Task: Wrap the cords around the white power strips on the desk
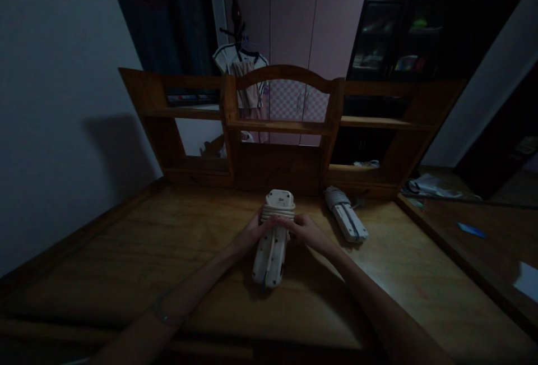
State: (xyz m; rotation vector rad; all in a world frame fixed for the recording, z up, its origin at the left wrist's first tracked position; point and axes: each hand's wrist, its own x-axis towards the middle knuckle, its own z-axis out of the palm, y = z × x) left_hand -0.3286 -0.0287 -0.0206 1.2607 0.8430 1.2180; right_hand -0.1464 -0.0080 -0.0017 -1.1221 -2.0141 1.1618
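Biggest thing from where I'm standing: a pink wardrobe (292,12) at back, flat panels up top, checked fronts lower down. Then the tabletop (138,241), lt. brown wood w/ visible grain & a dull sheen, and the wooden shelf unit (283,126) along its far edge, center bay topped w/ a curved arch. The off-white pwr strip (267,261) is approx. mid-tabletop, btwn L hand (254,232) & R hand (306,229): long, narrow body, plastic by the look, far end rounded, dk. dots along it; can't tell if it rests on the wood. Each grip pinches it at the wound part, thumbs nearly meeting on top. 2nd pwr strip (352,223) lies to the R nr. the shelves, white, slim, w/ gray cord (335,197) bunched round its far end. Smallest: pale cord coils (278,212), smooth, round, tight parallel turns nr. the held strip's far end.
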